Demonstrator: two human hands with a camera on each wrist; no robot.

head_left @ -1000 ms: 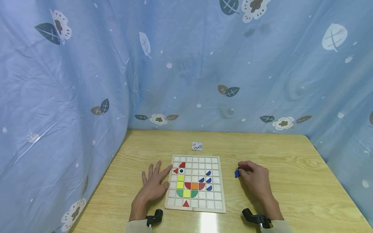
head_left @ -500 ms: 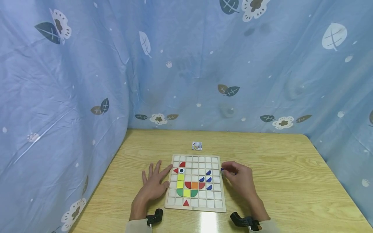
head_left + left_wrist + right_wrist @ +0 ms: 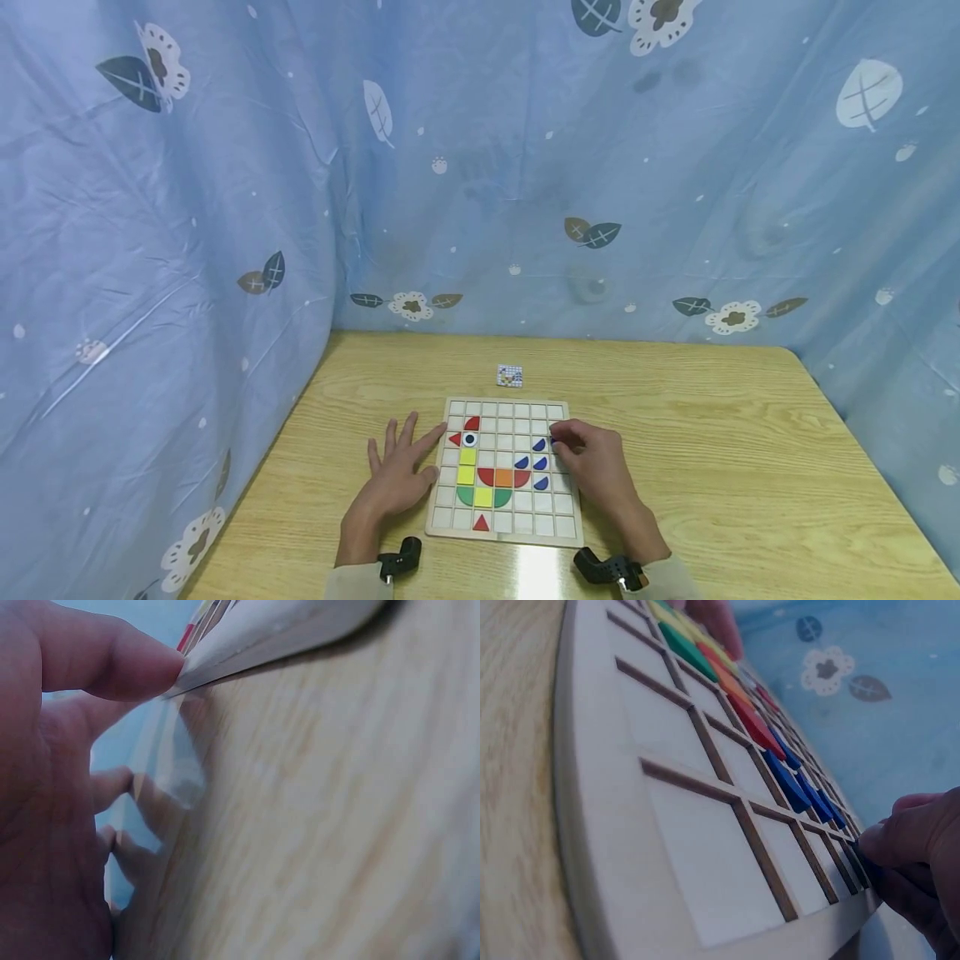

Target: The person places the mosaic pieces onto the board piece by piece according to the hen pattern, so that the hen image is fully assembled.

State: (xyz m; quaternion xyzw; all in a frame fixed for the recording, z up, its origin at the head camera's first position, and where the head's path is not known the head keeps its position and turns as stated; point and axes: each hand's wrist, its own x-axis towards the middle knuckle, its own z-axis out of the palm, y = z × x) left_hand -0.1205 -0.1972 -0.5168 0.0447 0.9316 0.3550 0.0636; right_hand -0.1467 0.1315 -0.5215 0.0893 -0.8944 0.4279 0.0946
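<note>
A wooden grid board (image 3: pixel 501 533) lies on the table and holds a bird picture made of red, yellow, green, orange and blue pieces (image 3: pixel 484 477). My left hand (image 3: pixel 400 468) lies flat on the table, fingers spread. Its thumb (image 3: pixel 112 656) touches the board's left edge (image 3: pixel 285 630). My right hand (image 3: pixel 583 454) reaches over the board's right columns, next to three blue pieces (image 3: pixel 539 463). Its fingertips (image 3: pixel 900 836) pinch a small blue piece (image 3: pixel 553 440), mostly hidden, just above the board's cells (image 3: pixel 705 855).
A small printed card (image 3: pixel 509 376) lies behind the board. The wooden table (image 3: pixel 712 433) is closed in by a blue leaf-patterned curtain (image 3: pixel 525 167) at the back and on both sides. Black wrist mounts (image 3: pixel 397 560) sit near the front edge.
My right hand has carried the blue piece leftward from the bare table onto the board's right columns. The left hand has stayed flat at the board's left edge.
</note>
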